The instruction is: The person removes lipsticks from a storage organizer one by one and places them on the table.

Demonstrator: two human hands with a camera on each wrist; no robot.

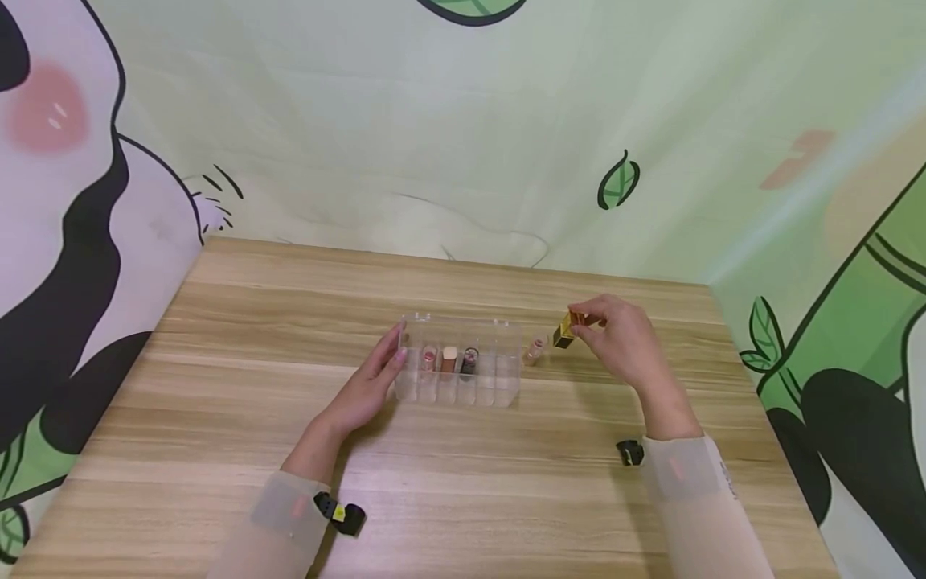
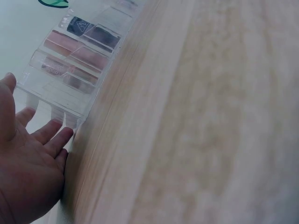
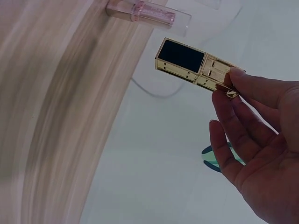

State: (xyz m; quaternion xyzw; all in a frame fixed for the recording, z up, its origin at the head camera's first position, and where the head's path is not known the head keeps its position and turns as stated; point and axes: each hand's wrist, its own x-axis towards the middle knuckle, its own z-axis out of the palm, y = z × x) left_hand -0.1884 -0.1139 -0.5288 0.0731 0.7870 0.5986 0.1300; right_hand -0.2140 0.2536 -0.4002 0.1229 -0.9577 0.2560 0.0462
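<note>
My left hand (image 1: 365,390) rests against the left end of a clear plastic organizer (image 1: 510,394), its fingers (image 2: 51,133) fairly straight along the end wall. Three lipsticks stand in the organizer's slots: a pinkish one (image 1: 429,359), a brown one (image 1: 449,362) with a pale top and a dark one (image 1: 469,362). To the right of the organizer, my right hand (image 1: 622,338) pinches a gold and black lipstick (image 3: 187,63) by one end between thumb and fingers. The lipstick is held tilted above the table, its black-sided part pointing away from the hand.
A clear and pink lipstick tube (image 1: 534,351) stands on the wooden table (image 1: 463,490), just right of the organizer. Behind the table's far edge hangs a pale printed cloth (image 1: 362,145). Each wrist wears a small black camera.
</note>
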